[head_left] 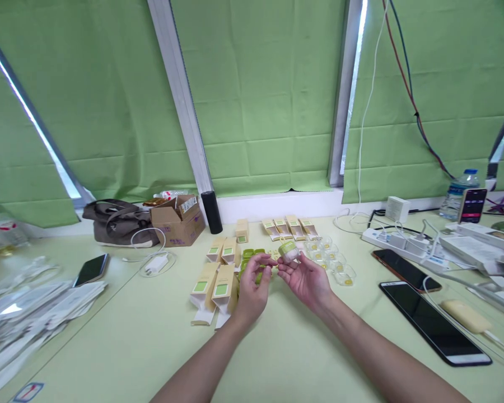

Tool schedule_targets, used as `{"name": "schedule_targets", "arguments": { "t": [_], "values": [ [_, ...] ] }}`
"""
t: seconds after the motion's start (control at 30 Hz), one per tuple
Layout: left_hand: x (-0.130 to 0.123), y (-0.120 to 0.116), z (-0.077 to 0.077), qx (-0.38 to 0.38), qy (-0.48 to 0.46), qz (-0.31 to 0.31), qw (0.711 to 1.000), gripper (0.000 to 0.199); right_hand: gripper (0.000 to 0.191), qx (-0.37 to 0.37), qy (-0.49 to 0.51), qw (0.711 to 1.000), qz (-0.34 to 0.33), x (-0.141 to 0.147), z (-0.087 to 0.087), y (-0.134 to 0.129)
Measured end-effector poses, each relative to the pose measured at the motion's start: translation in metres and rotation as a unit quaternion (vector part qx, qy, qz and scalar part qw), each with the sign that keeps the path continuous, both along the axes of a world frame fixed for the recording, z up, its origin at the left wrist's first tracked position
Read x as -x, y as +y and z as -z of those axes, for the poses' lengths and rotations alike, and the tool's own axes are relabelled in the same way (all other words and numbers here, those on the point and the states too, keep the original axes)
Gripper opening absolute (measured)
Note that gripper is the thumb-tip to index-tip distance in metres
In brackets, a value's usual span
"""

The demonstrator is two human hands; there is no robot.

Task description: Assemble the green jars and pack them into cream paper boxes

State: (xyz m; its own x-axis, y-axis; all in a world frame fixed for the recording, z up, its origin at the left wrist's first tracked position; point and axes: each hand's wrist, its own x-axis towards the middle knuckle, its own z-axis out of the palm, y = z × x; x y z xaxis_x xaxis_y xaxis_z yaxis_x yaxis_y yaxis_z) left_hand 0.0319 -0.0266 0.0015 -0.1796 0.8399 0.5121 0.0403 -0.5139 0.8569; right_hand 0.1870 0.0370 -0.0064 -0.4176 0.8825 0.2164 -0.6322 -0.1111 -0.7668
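My right hand (308,278) holds a small clear container with a green lid (288,250), tilted above the table. Close to it on the left, my left hand (254,282) has thumb and fingers brought together; what they pinch, if anything, is too small to make out. Green square pieces (247,254) lie partly hidden behind my left hand. Beige boxes with green labels (222,288) lie with flaps open to the left, and more open boxes (294,226) are farther back. Several clear containers with yellow centres (328,257) sit right of my hands.
Phones (434,322), a power strip (403,245) and cables are on the right. At left are a phone (91,270), white plastic sleeves (37,313) and a charger (156,264). Behind stand a grey bag (120,223), a cardboard box (178,224) and a black cylinder (211,212).
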Motion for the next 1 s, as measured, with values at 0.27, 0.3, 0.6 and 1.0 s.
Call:
{"name": "schedule_targets", "arguments": {
  "t": [0.27, 0.3, 0.6, 1.0],
  "values": [
    [0.001, 0.004, 0.0, 0.029, 0.008, -0.024, 0.999, 0.035, 0.043, 0.014, 0.012, 1.0, -0.002, 0.003, 0.0, -0.003],
    [0.001, 0.004, 0.0, 0.031, 0.01, -0.022, 0.999, 0.035, 0.04, 0.012, 0.018, 1.0, 0.004, 0.003, -0.001, -0.005],
    [0.0, 0.003, -0.005, 0.034, -0.022, 0.021, 0.999, 0.046, 0.062, -0.059, -0.04, 0.99, 0.125, 0.003, -0.007, -0.018],
    [0.0, 0.004, -0.004, 0.042, -0.067, 0.089, 0.993, 0.06, 0.057, -0.267, -0.222, 0.899, 0.268, 0.012, -0.001, -0.033]
  ]
}}
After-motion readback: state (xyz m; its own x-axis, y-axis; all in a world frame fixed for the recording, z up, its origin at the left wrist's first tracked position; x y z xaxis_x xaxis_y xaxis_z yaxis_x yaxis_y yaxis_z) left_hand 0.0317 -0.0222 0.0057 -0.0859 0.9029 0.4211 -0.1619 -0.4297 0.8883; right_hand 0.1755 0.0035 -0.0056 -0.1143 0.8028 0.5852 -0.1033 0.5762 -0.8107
